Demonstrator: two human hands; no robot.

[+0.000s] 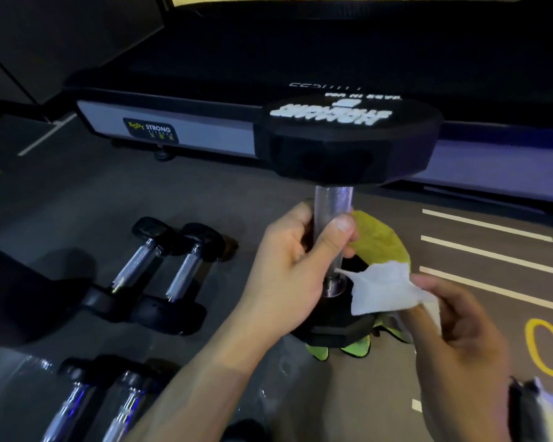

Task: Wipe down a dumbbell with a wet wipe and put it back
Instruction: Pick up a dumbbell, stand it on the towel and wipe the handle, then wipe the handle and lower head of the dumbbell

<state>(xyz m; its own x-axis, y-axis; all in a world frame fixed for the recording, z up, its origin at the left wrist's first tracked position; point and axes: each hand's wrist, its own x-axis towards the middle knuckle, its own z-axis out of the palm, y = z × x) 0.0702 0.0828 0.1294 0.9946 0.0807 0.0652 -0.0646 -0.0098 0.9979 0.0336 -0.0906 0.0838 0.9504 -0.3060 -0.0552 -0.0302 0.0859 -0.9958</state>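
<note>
A black hex dumbbell [348, 145] stands upright on end, its lower head resting on a yellow cloth [380, 240] on the floor. My left hand [294, 266] is wrapped around its chrome handle, just below the upper head. My right hand [460, 327] pinches a white wet wipe [387, 291] at the lower right. One corner of the wipe touches the bottom of the handle, above the lower head.
Two smaller dumbbells [160, 266] lie on the grey floor to the left, and two more [109, 400] lie at the bottom left. A black treadmill deck [186, 129] runs across the back. White floor lines [489, 250] and a yellow marking lie to the right.
</note>
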